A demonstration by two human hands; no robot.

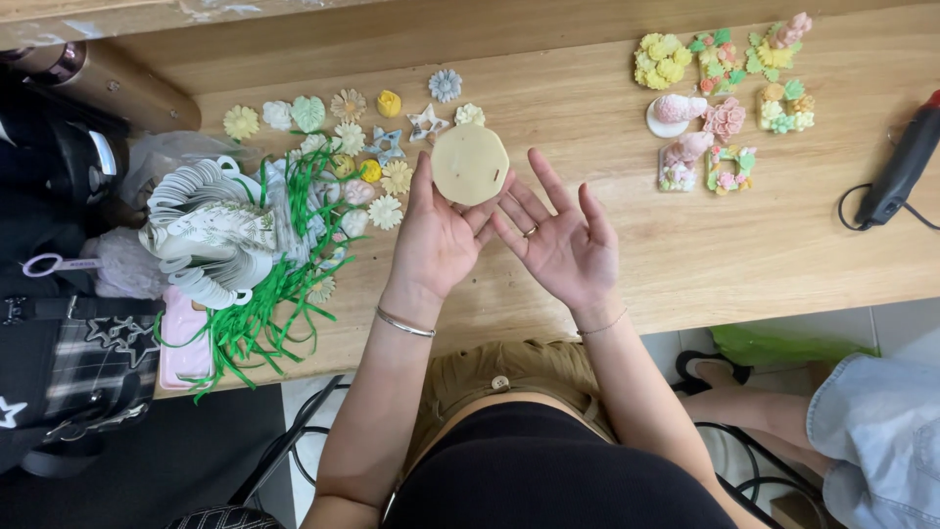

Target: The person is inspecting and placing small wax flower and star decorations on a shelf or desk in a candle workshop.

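Note:
My left hand (436, 240) is palm up over the wooden table (783, 255) and holds a pale yellow, many-sided flat disc (470, 164) at its fingertips. My right hand (561, 245) lies open beside it, palm up, fingers spread, a ring on one finger, its fingertips just right of the disc. Small pastel flower and star pieces (387, 147) lie on the table left of and behind the disc.
A heap of white round tags and green ribbon (230, 255) lies at the left, by a pink case (184, 338). Finished flower-decorated pieces (725, 98) sit at the back right. A black glue gun (906, 162) with cord lies far right. Another person's legs (783, 411) are lower right.

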